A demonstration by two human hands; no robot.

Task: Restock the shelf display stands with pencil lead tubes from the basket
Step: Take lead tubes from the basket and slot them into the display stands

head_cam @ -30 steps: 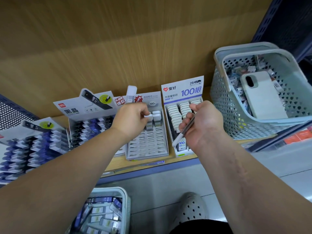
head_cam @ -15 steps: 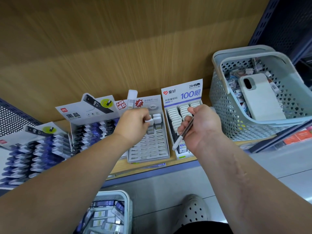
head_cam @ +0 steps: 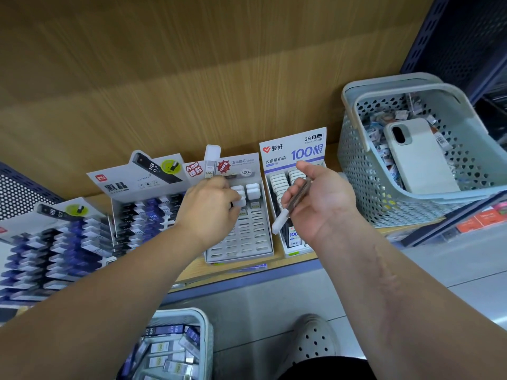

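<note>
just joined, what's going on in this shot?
A person is restocking pencil leads. The left hand pinches a lead tube at the upper rows of the grey slotted stand, whose lower slots are mostly empty. The right hand holds a spare tube over the 100根 stand. A shelf basket holding a phone sits to the right; a floor basket of tubes is below.

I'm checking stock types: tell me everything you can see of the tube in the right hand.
The tube is slim, with a dark, plastic-looking body and a white cap at its lower end. It lies slanted across the right hand, cap pointing down-left past the palm. The fingers curl round its body. It is held over the 2B stand.
</note>
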